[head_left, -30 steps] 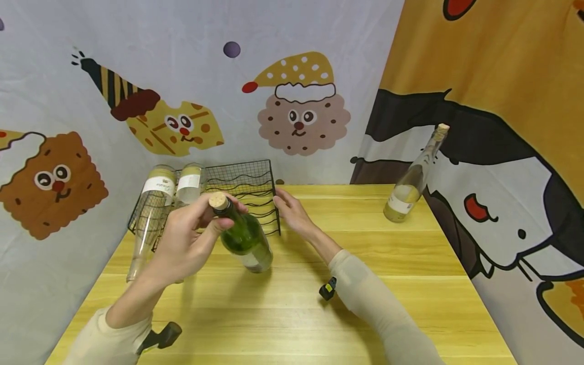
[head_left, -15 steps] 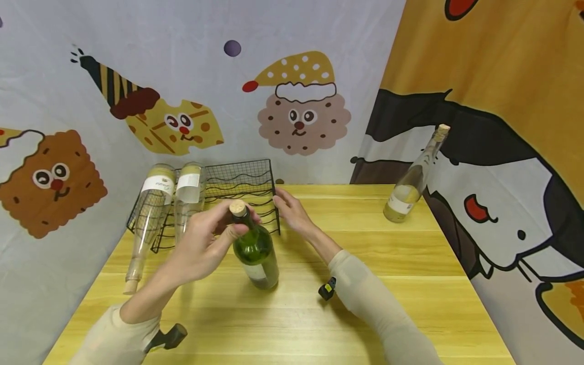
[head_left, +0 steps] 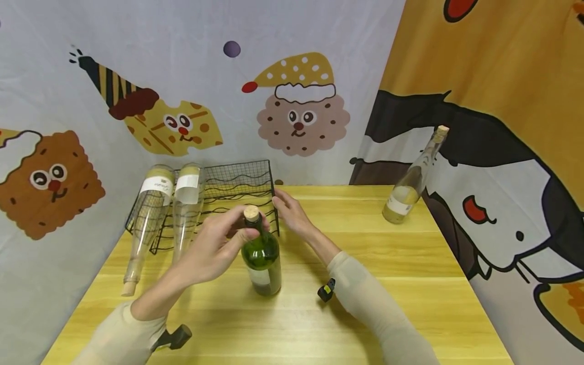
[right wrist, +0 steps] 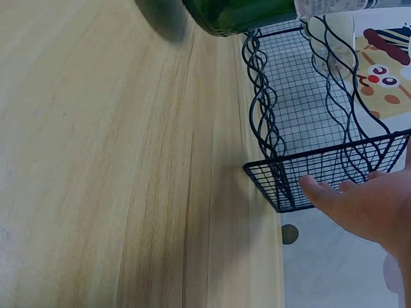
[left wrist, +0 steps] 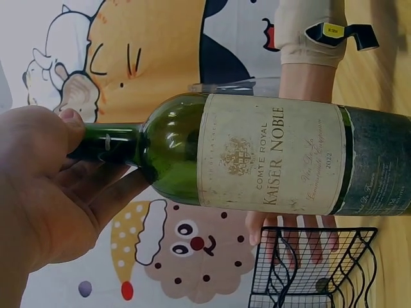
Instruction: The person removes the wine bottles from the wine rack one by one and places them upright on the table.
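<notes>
Glossy dark-green glass wine bottle (head_left: 261,259) with matt cream paper label (left wrist: 276,157) and cork stopper (head_left: 250,212); smooth pale wooden table (head_left: 365,314); black wire-mesh metal rack (head_left: 237,190).

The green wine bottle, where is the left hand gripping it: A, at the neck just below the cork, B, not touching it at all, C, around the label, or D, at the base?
A: the left hand pinches the green wine bottle at its neck just under the cork, while the label and base stay uncovered; the left wrist view shows fingers curled round the neck.
</notes>
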Demonstrator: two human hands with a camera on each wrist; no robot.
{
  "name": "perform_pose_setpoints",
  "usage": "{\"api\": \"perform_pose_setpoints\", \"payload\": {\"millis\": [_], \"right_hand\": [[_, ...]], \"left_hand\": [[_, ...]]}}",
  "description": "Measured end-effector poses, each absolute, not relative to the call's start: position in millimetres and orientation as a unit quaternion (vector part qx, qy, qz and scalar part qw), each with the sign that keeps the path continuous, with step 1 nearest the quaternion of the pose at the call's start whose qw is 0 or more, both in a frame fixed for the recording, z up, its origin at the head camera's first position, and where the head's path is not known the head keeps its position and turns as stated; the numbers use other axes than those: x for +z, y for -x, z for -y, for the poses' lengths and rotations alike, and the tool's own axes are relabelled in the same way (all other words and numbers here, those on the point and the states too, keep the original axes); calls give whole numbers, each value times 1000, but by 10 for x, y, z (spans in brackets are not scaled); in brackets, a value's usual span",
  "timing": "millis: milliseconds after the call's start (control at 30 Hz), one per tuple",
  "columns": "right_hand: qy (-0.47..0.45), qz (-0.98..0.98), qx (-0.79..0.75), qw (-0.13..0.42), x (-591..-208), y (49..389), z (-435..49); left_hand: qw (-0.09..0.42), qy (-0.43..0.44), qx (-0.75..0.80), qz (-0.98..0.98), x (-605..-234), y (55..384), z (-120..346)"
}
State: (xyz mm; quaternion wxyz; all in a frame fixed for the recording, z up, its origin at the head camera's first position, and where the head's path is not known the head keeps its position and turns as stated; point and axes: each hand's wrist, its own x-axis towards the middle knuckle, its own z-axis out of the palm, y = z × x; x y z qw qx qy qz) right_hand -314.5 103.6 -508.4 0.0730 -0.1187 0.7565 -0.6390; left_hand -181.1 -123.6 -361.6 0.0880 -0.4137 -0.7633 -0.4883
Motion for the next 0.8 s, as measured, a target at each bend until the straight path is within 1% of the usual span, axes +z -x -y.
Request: {"api": "perform_pose_setpoints", "payload": {"millis": [500, 800], "right_hand": [[125, -748, -647, 79, -5062, 3130, -1051], [125, -753, -642, 72, -5060, 3131, -1034]], "left_hand": [[65, 418, -475, 772, -3648, 1840, 1186], [73, 421, -472, 771, -3694, 1838, 1187]]}}
